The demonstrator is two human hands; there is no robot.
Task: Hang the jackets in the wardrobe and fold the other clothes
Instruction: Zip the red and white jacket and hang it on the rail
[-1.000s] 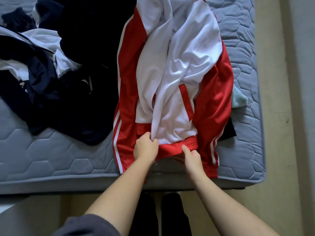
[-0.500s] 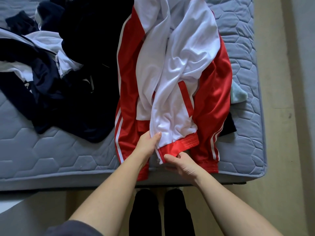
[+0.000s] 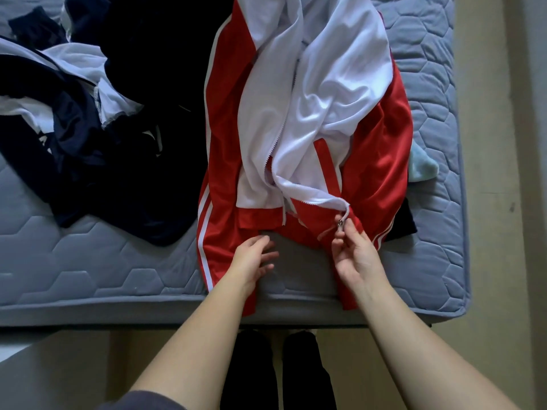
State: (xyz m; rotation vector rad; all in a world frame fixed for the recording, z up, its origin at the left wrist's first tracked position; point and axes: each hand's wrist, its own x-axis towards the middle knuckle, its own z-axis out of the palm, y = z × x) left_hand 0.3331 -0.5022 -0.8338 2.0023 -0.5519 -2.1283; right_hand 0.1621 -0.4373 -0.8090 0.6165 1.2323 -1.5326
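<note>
Red-and-white jacket (image 3: pixel 325 93) unzipped, lying front-up on mattress (image 3: pixel 88 261), hem at the near edge.

Right hand (image 3: pixel 355 257) pinches the metal zipper pull (image 3: pixel 341 222) at the bottom of the jacket's right-side front panel, thumb and fingertips closed on it, white zipper tape drawn toward it. Left hand (image 3: pixel 253 258) holds nothing, fingers loosely spread over the bare mattress between the two hem halves, beside the red striped sleeve. Heap of dark navy and white clothes (image 3: pixel 97 149) to the left, touching the jacket. Pale blue cloth (image 3: pixel 421 165) peeks out under the jacket's right edge.
</note>
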